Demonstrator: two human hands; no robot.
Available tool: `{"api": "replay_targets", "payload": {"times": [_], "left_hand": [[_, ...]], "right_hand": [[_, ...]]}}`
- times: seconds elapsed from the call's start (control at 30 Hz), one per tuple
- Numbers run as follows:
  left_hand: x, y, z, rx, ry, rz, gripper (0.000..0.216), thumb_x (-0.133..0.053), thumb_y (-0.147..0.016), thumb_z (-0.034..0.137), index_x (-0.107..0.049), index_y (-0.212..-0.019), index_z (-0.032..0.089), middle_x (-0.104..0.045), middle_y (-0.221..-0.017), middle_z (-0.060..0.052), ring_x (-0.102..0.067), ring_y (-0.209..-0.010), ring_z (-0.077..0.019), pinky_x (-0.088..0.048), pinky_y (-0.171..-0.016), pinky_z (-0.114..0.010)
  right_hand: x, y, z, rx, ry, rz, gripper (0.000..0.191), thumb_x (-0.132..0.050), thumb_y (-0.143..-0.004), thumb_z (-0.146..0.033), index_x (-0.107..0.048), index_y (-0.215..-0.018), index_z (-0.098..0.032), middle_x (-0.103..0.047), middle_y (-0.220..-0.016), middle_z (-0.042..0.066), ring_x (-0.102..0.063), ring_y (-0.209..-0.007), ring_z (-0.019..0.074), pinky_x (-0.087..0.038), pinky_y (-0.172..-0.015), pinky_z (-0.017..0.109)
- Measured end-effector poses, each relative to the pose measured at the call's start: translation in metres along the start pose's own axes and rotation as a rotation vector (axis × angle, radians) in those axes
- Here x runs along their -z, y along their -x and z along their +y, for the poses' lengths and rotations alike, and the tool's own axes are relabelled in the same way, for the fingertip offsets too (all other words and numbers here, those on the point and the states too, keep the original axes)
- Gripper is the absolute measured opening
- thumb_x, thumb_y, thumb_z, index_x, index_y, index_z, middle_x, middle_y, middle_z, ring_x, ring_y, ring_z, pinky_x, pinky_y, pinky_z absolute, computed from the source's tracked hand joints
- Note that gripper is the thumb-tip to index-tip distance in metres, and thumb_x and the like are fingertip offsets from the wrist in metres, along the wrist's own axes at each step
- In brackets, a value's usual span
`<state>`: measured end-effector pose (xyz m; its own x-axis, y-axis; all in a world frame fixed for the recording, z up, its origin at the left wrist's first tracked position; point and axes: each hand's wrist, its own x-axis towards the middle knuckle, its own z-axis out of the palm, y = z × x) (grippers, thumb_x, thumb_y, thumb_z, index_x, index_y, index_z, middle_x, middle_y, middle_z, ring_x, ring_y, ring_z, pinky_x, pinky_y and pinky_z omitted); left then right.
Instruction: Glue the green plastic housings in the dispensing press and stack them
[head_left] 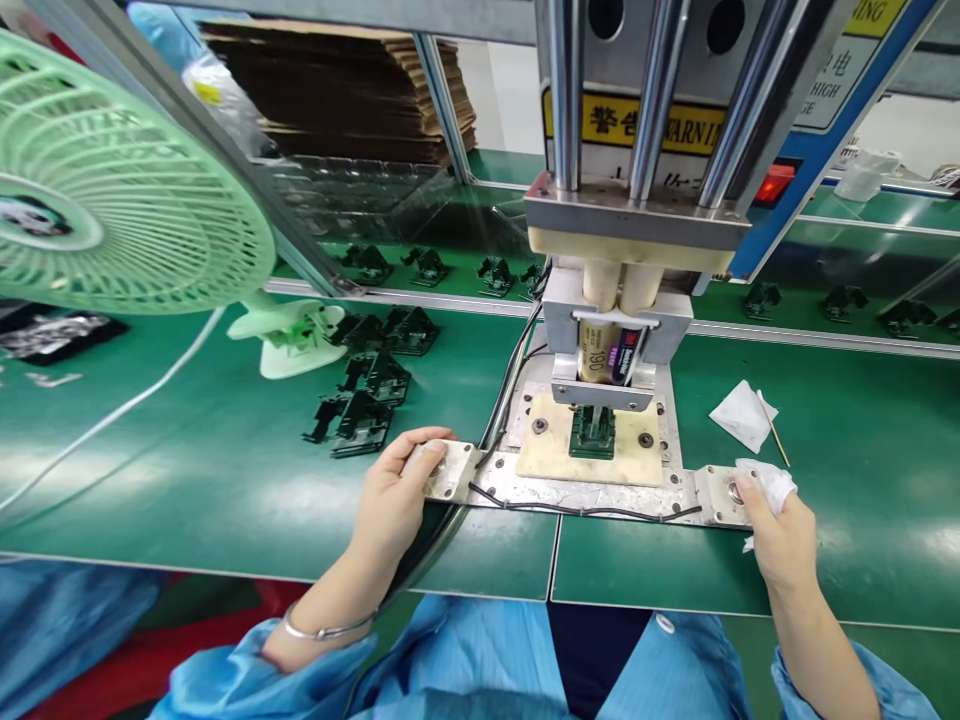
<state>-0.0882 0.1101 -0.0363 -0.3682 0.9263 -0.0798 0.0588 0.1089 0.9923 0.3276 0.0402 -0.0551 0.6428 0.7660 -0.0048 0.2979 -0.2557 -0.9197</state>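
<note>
My left hand [391,490] is wrapped round the left metal button block [459,470] of a bench press, its thumb on top. At the right button block [714,493], my right hand [786,545] lays its thumb on the round button and holds a crumpled white tissue [775,484]. Between the hands, a dark green plastic part [592,445] sits in the cream fixture plate [541,460]. Directly above it is the press head with two adhesive cartridges [595,352]; the nozzle end reaches the part, and whether they touch I cannot tell.
Several dark plastic parts [367,400] lie left of the press, near a green fan [135,180]. A white wipe [741,416] and a wooden swab [774,430] are on the right. More parts [844,303] line the conveyor behind. Black cables [510,390] run beside the press.
</note>
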Motion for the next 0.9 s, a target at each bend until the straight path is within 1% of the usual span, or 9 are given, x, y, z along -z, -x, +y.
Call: {"api": "replay_targets", "payload": {"times": [0.27,0.47,0.6,0.73,0.9], "left_hand": [[-0.0011,0.001,0.0034,0.002,-0.016,0.012,0.041,-0.078,-0.066,0.047,-0.07,-0.093,0.017,-0.071,-0.091,-0.005,-0.063,-0.07,-0.0188,-0.05,-0.059,-0.026],[-0.0007,0.0011,0.003,0.003,-0.04,0.014,0.042,-0.077,-0.067,0.048,-0.069,-0.095,0.017,-0.071,-0.092,-0.005,-0.063,-0.071,-0.0185,-0.05,-0.059,-0.026],[-0.0007,0.001,0.0024,-0.006,-0.033,0.016,0.041,-0.076,-0.068,0.048,-0.069,-0.094,0.017,-0.072,-0.092,-0.004,-0.062,-0.07,-0.0181,-0.049,-0.058,-0.026],[-0.0006,0.0005,0.0013,0.002,-0.047,0.022,0.043,-0.076,-0.068,0.05,-0.069,-0.095,0.017,-0.072,-0.092,-0.005,-0.063,-0.069,-0.0183,-0.049,-0.057,-0.026],[-0.0001,0.0004,0.0002,0.011,-0.025,0.019,0.043,-0.077,-0.069,0.05,-0.07,-0.095,0.018,-0.071,-0.093,-0.005,-0.062,-0.071,-0.0175,-0.049,-0.059,-0.025]], "right_hand": [[-0.0002,0.0006,-0.0005,-0.015,0.012,-0.006,0.061,-0.074,-0.064,-0.068,-0.076,-0.099,-0.018,-0.077,-0.101,0.012,-0.069,-0.1,0.0353,-0.051,-0.09,0.047],[0.0003,0.0021,-0.0037,0.009,0.003,-0.016,0.059,-0.074,-0.066,-0.066,-0.076,-0.1,-0.018,-0.077,-0.101,0.012,-0.07,-0.099,0.0341,-0.052,-0.089,0.045],[0.0012,0.0017,-0.0017,0.033,0.009,-0.026,0.058,-0.073,-0.069,-0.065,-0.075,-0.102,-0.019,-0.076,-0.104,0.012,-0.069,-0.102,0.0338,-0.052,-0.092,0.044],[0.0014,0.0007,0.0007,0.057,0.022,-0.022,0.057,-0.073,-0.07,-0.066,-0.076,-0.102,-0.019,-0.076,-0.104,0.012,-0.069,-0.101,0.0342,-0.052,-0.091,0.045],[0.0015,0.0001,-0.0001,0.033,0.03,-0.015,0.059,-0.073,-0.069,-0.067,-0.076,-0.103,-0.019,-0.076,-0.105,0.012,-0.069,-0.103,0.0347,-0.052,-0.093,0.046]]}}
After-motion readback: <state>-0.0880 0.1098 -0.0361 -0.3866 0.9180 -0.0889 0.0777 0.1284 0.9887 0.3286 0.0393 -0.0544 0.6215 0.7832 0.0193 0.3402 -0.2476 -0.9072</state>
